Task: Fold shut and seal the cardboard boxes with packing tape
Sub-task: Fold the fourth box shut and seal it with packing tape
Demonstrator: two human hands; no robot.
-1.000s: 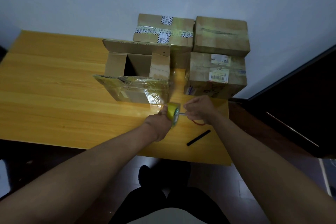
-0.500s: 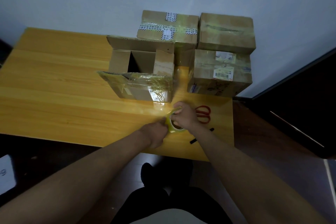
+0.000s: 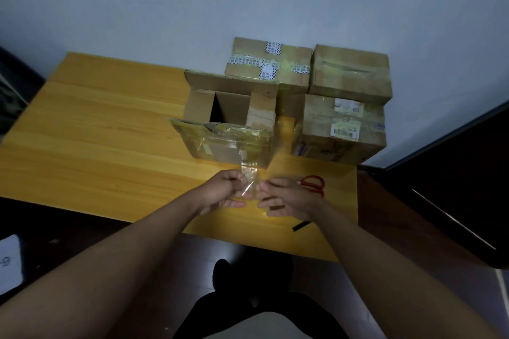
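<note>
An open cardboard box (image 3: 202, 103) stands mid-table, its taped front flap (image 3: 220, 136) hanging forward and its side flaps upright. A strip of clear packing tape (image 3: 249, 177) runs from the box's front down to my hands. My left hand (image 3: 224, 191) pinches the strip's left edge. My right hand (image 3: 287, 197) meets the strip from the right, fingers pointing left, with a yellowish glint of tape under them. The roll itself is not clearly visible.
Three closed boxes are stacked at the back right: a printed-tape box (image 3: 270, 66), a plain box (image 3: 349, 73), and a labelled box (image 3: 344, 129). Red scissors (image 3: 314, 184) and a black stick (image 3: 301, 226) lie by my right hand on the wooden table (image 3: 96, 132).
My hands have drawn together in front of the box. The yellow roll seen between them before is out of sight, and a clear strip is stretched between hands and box.
</note>
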